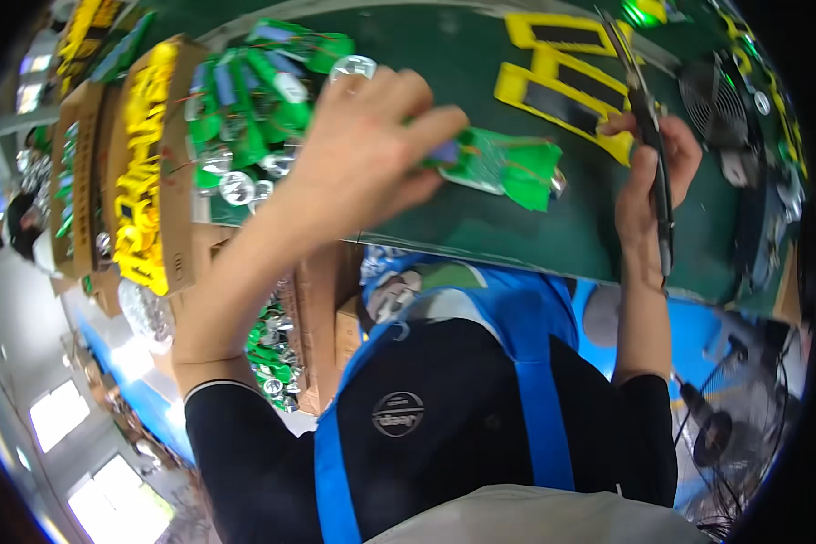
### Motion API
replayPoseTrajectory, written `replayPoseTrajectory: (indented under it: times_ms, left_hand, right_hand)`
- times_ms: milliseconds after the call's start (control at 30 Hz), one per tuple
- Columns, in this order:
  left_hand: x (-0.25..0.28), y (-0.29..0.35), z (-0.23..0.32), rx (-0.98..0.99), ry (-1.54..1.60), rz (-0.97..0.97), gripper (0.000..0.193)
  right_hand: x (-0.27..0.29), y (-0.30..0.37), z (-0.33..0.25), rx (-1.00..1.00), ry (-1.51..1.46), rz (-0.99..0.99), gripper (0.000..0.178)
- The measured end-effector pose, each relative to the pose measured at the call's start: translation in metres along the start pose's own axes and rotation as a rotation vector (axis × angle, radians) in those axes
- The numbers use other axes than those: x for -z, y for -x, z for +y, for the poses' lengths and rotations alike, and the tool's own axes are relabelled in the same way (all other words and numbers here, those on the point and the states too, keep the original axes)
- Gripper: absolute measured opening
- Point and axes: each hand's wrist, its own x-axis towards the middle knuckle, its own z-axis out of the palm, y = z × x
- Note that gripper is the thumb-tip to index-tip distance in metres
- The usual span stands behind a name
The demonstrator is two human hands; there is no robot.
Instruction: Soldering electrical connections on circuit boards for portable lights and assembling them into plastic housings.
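Note:
My left hand [372,145] is closed round the left end of a green plastic housing [526,168], somewhat blurred. A purple cylinder shows by my fingertips, thin wires run along the housing, and a shiny round piece sits at its right end. In my right hand [657,172] is a black soldering iron [648,118], held upright like a pen with its thin metal tip toward the far edge. Just left of the iron lie yellow plastic frames [526,86] with dark panels. Beyond my left hand, several green housings [254,100] are heaped with shiny round reflectors.
A cardboard box [181,172] of yellow parts [145,163] stands at the table's left edge. On the right are a round fan grille [712,100] and other equipment. More green parts [272,349] lie in a box below the green tabletop [480,231].

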Motion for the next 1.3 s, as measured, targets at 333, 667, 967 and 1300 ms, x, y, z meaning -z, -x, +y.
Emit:
replayPoseTrajectory:
  times_ms: [333,667,967,1300]
  left_hand:
    - [-0.072,-0.039,0.065,-0.026,0.319,0.180,0.034]
    - [-0.083,-0.072,0.097,0.460,0.985,0.046,0.014]
    - [-0.091,-0.059,0.089,-0.019,0.525,0.221,0.013]
    - [-0.074,-0.073,0.100,0.093,0.327,-0.045,0.011]
  right_hand:
    - [0.116,0.058,-0.047,-0.011,0.004,0.200,0.039]
    - [0.097,0.089,-0.045,-0.596,-0.463,0.244,0.023]
    - [0.089,0.078,-0.053,-0.643,-0.141,0.128,0.019]
    - [0.087,0.071,-0.054,-0.655,-0.042,0.044,0.019]
